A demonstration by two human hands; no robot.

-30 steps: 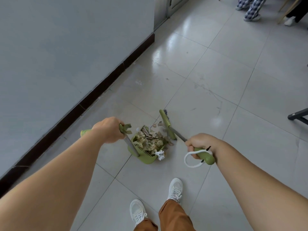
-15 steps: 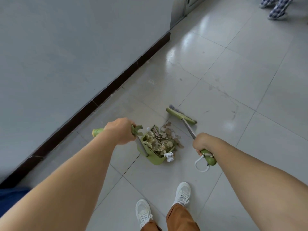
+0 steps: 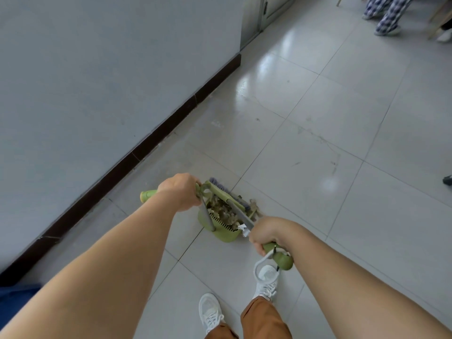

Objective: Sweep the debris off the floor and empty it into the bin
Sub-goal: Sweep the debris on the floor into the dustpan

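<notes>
Head view, looking down at a pale tiled floor [image 3: 305,148] beside a grey wall [image 3: 97,81] with a dark skirting board [image 3: 171,128].

Left hand [image 3: 181,192]: clenched round the green handle [image 3: 148,195] of the dustpan, fingers wrapped fully, handle end projecting to the left of the fist.

Right hand [image 3: 265,232]: clenched round the green grip [image 3: 281,258] of the broom, with a white hanging loop [image 3: 259,266] dangling from the grip end, near the right shoe.

Green dustpan [image 3: 226,234]: resting on the floor between the two hands, toothed comb edge along its near side, thin metal shaft rising toward the left hand.

Debris [image 3: 222,209]: brownish crumpled scraps heaped inside the dustpan; a few scraps [image 3: 254,204] at the right of the pan mouth, next to the bristles; one white scrap [image 3: 243,228] at the near right rim.

Broom head [image 3: 221,192]: green bar with grey bristles, lying across the far side of the dustpan mouth, touching the debris; metal shaft [image 3: 241,214] running near-right to the right hand.

White sneakers [image 3: 210,311] and orange-brown trousers [image 3: 266,319] at the near edge. Checked trouser legs [image 3: 389,15] of another person at far right. Metal door [image 3: 266,13] at far centre.
</notes>
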